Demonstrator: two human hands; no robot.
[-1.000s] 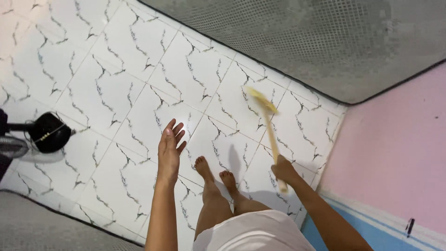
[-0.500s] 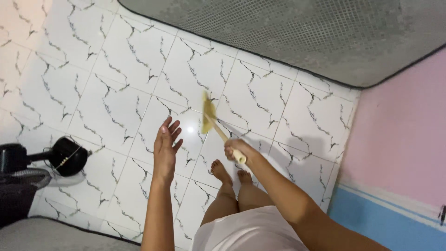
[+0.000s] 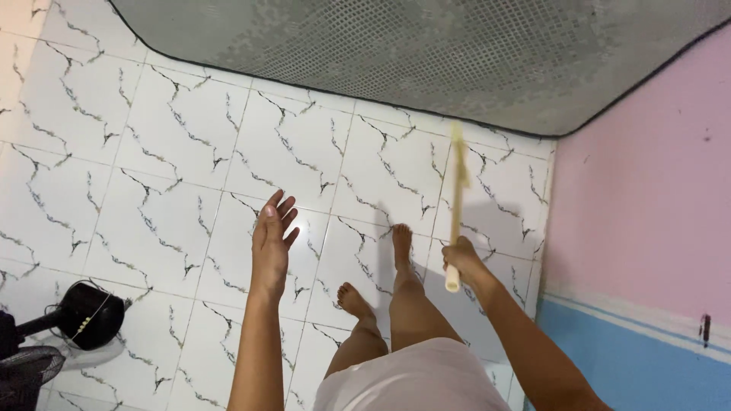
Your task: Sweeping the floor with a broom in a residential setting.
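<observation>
My right hand [image 3: 466, 262] grips the lower end of a pale yellow stick-like broom [image 3: 456, 199], which points away from me toward the grey mat; its far end is blurred. My left hand [image 3: 272, 245] is held out flat over the white tiled floor [image 3: 167, 183], fingers apart, holding nothing. My bare feet stand on the tiles between the two hands, the right foot ahead of the left.
A grey textured mat [image 3: 426, 53] with a dark edge covers the far floor. A pink and blue wall [image 3: 647, 228] runs along the right. A black floor fan with its base [image 3: 80, 316] sits at the lower left.
My right hand swung the broom from the middle back out to the right. I stepped forward with my right foot. The view shifted, so the fan sits lower in the frame.
</observation>
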